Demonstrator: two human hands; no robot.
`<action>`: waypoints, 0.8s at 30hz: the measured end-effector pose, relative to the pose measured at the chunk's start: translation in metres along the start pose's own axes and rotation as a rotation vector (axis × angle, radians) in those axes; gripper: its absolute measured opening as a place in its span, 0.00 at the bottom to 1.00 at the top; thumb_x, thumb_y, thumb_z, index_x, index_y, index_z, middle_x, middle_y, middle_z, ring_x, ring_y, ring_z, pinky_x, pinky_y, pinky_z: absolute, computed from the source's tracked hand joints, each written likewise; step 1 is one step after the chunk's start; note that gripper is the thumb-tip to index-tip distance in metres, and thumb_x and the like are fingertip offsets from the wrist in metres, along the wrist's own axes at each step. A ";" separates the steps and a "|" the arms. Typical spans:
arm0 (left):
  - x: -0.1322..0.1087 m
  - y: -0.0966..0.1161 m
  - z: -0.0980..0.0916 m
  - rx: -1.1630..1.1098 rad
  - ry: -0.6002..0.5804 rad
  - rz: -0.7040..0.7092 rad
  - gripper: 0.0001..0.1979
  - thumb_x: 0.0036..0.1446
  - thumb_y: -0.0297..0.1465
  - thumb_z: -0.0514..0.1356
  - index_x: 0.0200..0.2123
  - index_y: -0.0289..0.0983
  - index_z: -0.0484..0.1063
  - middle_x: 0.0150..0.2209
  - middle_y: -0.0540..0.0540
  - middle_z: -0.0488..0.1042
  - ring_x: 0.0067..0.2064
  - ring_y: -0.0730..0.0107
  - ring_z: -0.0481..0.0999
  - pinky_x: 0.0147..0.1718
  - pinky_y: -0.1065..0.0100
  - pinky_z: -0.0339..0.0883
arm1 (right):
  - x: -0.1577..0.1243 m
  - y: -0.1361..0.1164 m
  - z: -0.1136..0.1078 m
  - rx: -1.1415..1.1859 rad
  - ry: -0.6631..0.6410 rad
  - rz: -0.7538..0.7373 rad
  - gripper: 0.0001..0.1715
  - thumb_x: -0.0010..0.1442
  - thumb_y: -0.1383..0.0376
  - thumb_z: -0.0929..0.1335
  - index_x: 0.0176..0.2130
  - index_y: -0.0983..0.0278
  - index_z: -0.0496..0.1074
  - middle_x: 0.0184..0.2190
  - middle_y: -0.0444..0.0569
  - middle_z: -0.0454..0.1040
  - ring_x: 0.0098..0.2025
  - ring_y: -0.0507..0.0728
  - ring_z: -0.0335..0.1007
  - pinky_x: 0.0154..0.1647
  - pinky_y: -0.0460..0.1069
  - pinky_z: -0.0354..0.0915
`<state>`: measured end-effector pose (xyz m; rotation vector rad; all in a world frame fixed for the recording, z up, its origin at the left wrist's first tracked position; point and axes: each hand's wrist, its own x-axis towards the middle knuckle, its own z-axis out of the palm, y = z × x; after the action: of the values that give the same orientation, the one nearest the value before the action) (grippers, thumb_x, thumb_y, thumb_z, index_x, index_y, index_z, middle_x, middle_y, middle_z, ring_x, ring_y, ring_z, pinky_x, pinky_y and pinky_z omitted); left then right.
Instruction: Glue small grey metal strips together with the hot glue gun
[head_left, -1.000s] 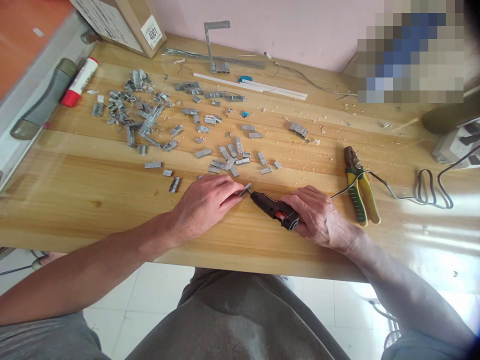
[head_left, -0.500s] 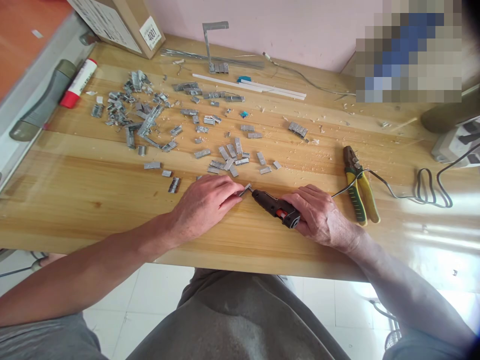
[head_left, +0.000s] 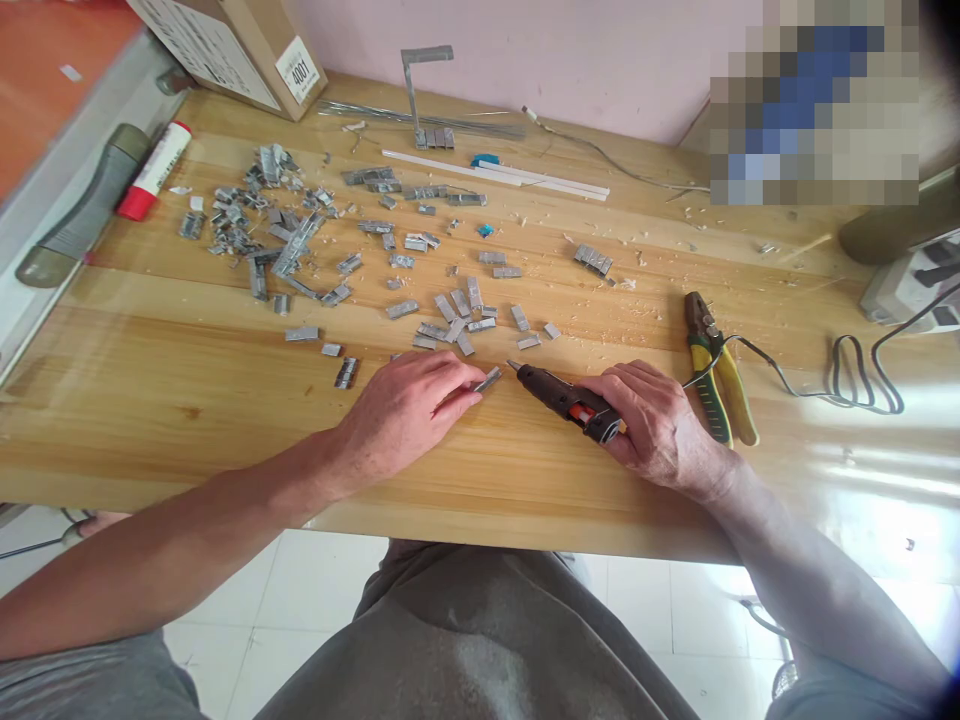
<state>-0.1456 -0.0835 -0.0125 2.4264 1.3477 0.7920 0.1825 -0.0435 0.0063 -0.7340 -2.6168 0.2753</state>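
Observation:
My left hand [head_left: 409, 405] pinches a small grey strip-like piece [head_left: 490, 379] between thumb and fingertips, low over the wooden table. In my right hand [head_left: 660, 425] is a black glue gun [head_left: 555, 393] with a red part showing in its body. Its metal nozzle points up and left, a short gap from the piece. Just beyond my left hand lies a loose group of similar grey pieces [head_left: 457, 318]. A short dark, ribbed grey piece [head_left: 346, 373] rests to the left of that hand.
Pliers with green-yellow handles [head_left: 716, 375] lie by the glue gun's cord [head_left: 780, 380]. A heap of grey scraps [head_left: 247, 215], white sticks [head_left: 495, 174], an upright bent grey strip [head_left: 411, 95], a red-white marker [head_left: 156, 170] and a cardboard box [head_left: 247, 50] sit farther back.
My right hand has drawn the glue gun to the right, so its nozzle has come away from the grey piece. My left hand still holds the piece in nearly the same place.

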 end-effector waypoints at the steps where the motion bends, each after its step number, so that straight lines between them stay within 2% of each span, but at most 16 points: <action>1: 0.000 0.000 -0.001 -0.022 0.004 -0.011 0.02 0.73 0.27 0.65 0.47 0.39 0.78 0.43 0.47 0.85 0.42 0.64 0.85 0.46 0.63 0.78 | 0.000 0.000 0.000 0.000 -0.001 0.005 0.16 0.73 0.68 0.65 0.58 0.62 0.71 0.35 0.50 0.79 0.33 0.60 0.71 0.37 0.56 0.67; 7: 0.001 0.000 -0.006 -0.101 0.013 -0.078 0.04 0.73 0.28 0.63 0.49 0.39 0.78 0.44 0.46 0.85 0.41 0.67 0.84 0.44 0.65 0.78 | 0.000 -0.001 0.000 0.018 -0.010 -0.020 0.14 0.72 0.69 0.65 0.55 0.64 0.72 0.34 0.49 0.77 0.32 0.59 0.70 0.37 0.55 0.67; 15: 0.002 0.002 -0.005 -0.143 0.025 -0.047 0.05 0.72 0.26 0.65 0.49 0.38 0.78 0.42 0.47 0.84 0.38 0.70 0.82 0.43 0.68 0.77 | 0.000 -0.005 0.006 0.057 -0.021 0.016 0.14 0.72 0.70 0.64 0.54 0.60 0.72 0.35 0.49 0.78 0.34 0.60 0.72 0.39 0.56 0.67; 24: 0.002 0.003 -0.007 -0.121 0.007 -0.052 0.04 0.73 0.27 0.64 0.48 0.39 0.78 0.42 0.48 0.84 0.35 0.71 0.80 0.43 0.67 0.77 | 0.001 -0.003 0.004 0.000 0.013 -0.019 0.14 0.72 0.69 0.64 0.55 0.61 0.70 0.34 0.48 0.76 0.32 0.58 0.69 0.37 0.55 0.66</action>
<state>-0.1468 -0.0833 -0.0051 2.2893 1.3191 0.8441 0.1786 -0.0462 0.0035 -0.7083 -2.6103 0.2649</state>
